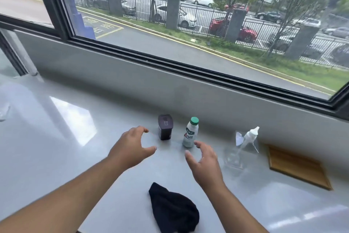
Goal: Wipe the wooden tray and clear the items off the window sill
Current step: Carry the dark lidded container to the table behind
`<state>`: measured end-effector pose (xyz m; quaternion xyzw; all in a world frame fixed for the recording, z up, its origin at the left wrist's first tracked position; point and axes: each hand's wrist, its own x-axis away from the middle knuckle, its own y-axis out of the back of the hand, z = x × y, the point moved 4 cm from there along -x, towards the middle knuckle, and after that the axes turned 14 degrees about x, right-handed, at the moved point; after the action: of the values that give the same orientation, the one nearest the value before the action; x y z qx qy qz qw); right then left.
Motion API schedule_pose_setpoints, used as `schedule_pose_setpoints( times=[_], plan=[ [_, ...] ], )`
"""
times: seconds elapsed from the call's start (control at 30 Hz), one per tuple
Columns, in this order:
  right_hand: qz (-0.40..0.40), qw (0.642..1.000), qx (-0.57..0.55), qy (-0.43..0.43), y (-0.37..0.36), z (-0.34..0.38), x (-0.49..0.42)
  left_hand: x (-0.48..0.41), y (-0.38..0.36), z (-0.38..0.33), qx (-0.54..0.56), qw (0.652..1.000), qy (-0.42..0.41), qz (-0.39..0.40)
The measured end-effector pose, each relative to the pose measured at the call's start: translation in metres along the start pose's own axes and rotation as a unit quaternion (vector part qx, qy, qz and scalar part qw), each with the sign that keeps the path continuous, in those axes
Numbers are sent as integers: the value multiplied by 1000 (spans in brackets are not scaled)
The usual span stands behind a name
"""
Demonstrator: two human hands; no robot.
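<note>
A flat wooden tray [298,168] lies at the right of the grey window sill [56,147]. Mid-sill stand a dark purple box [165,129] and, to its right, a small white bottle with a green cap [190,132]. A clear pump bottle [239,147] stands between the white bottle and the tray. A dark cloth [174,209] lies crumpled at the near edge. My left hand [132,147] hovers open just left of the box. My right hand [204,164] is open just in front and right of the white bottle. Neither hand touches anything.
The window frame [188,68] and a low grey ledge run along the back of the sill. A small clear item [3,113] sits at the far left edge. Outside are a road, a fence and parked cars.
</note>
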<state>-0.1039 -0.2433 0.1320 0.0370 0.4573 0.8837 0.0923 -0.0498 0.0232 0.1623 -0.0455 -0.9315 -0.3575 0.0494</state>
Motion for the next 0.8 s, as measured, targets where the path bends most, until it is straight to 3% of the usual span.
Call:
schedule_pose_setpoints(
  times=[0.2,0.4,0.57,0.8],
  plan=[
    [44,998,-17,-40,-45,18,-30,-48,18,18,-67,998,-17,9],
    [115,973,-136,-144,-120,-1,-93,-119,-13,29,-110,993,-12,51],
    [160,903,-275,-289,-178,-23,-150,-191,-54,24,-138,984,-16,108],
    [179,794,-437,-384,-221,-37,-199,-264,-113,25,-184,966,-20,182]
  ],
)
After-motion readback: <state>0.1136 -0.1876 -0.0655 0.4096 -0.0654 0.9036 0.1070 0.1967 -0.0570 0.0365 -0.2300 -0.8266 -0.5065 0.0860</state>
